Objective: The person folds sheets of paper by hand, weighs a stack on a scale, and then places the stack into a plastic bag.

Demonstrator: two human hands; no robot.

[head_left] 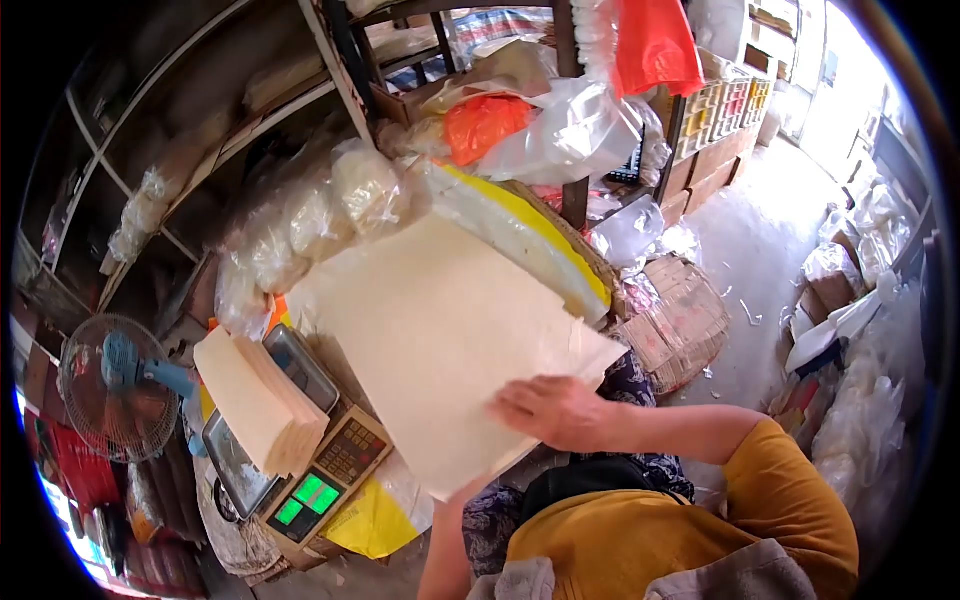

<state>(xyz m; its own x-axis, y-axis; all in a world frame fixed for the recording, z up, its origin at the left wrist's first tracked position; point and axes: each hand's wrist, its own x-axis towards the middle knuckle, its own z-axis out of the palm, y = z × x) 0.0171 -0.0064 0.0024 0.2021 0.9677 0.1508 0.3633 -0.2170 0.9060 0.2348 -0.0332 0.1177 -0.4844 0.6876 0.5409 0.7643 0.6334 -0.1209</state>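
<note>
A stack of large cream sheets (440, 330), which look like paper or thin film, lies over the work surface and reaches toward my lap. My right hand (555, 412) rests flat on the top sheet near its right side, fingers stretched out and slightly blurred. From below, my left forearm (445, 545) comes up to the near corner of the stack; the fingers there are hidden under the sheets. Left of the stack stands a digital scale (345, 455) with lit green displays. On its metal pan sits a folded bundle of cream sheets (262, 405).
Clear bags with pale contents (305, 215) line the back, beside a yellow-edged plastic sack (530, 225). A fan (120, 385) stands at left under shelving. A flattened cardboard piece (675, 325) lies at right. Plastic crates (715, 115) stand farther off.
</note>
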